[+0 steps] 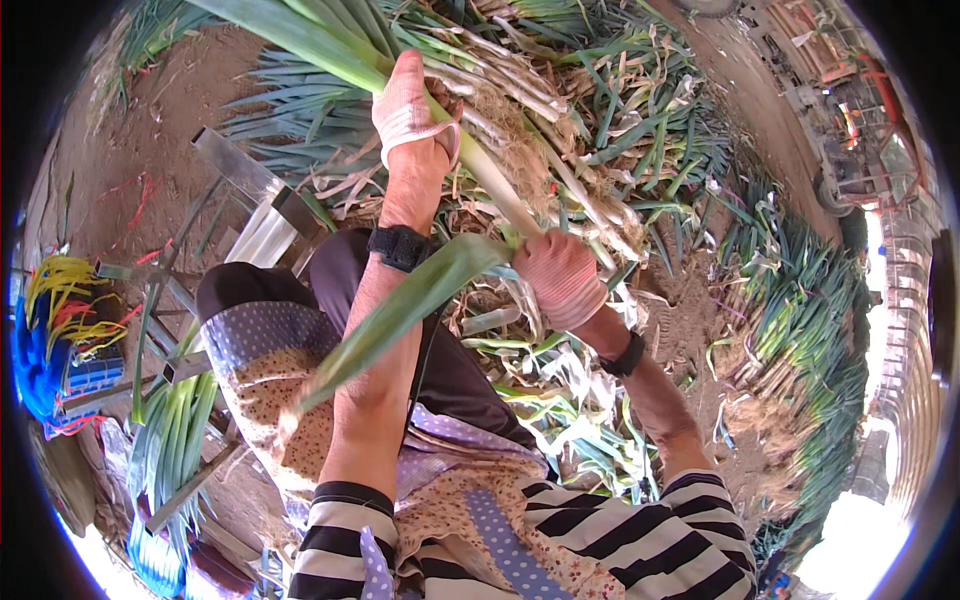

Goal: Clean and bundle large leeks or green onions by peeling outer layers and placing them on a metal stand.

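Note:
My left hand (412, 115), in a pinkish work glove, is wrapped around the green upper part of a leek (492, 182). The leek slants from the upper left down toward my right hand (562, 280), its white shank lying between the two hands. With closed fingers, my gloved right hand grips at the lower end of the shank. A long green leaf (410, 305) bends away from that end and hangs across my left forearm. Whether it is still joined to the shank is hidden by my right fingers.
Untrimmed leeks with roots (510, 85) lie in a heap ahead. Stripped leaves (580, 430) litter the ground by my knees. A long row of leeks (800, 330) runs along the right. At left stand a metal frame (240, 165), a leek bundle (175, 430) and yellow ties (60, 285).

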A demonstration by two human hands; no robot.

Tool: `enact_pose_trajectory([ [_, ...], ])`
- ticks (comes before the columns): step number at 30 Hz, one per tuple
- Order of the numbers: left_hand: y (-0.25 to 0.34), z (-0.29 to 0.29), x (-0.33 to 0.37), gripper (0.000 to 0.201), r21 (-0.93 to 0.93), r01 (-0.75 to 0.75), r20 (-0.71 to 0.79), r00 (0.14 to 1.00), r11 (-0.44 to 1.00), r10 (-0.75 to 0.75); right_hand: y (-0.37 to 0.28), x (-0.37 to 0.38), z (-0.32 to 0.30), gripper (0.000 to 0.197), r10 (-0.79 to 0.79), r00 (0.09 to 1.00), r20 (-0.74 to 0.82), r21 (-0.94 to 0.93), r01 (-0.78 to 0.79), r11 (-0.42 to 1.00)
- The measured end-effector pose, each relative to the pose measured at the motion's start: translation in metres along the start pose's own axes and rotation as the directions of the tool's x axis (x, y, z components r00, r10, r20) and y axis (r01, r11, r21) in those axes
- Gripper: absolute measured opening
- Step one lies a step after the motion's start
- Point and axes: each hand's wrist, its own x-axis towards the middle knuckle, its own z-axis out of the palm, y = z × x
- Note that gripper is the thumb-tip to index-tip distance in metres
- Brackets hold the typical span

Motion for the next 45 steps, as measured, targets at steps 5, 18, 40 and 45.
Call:
enact_pose_trajectory([
  [5,0.013,0.001,-0.009,0.028,0.030,-0.077,0.009,0.997,0.997,0.077,-0.013,-0.089,0.021,0.016,-0.065,0.715,0.696,0.294,-0.202,0.934],
  [18,0.014,-0.006,0.010,0.042,0.099,-0.164,0.116,0.982,0.981,0.152,0.009,-0.287,-0.026,0.050,0.413,0.210,0.886,-0.135,-0.736,0.663],
  [40,0.016,-0.002,-0.014,0.032,0.114,-0.009,0.373,0.927,0.993,-0.035,-0.005,-0.033,-0.051,0.028,0.401,0.423,0.813,0.582,-0.622,-0.524],
  [45,0.012,-0.004,-0.010,0.041,0.344,-0.238,0.491,0.870,0.908,0.042,-0.021,-0.032,-0.052,0.021,0.515,0.338,0.788,0.597,-0.623,-0.505],
])
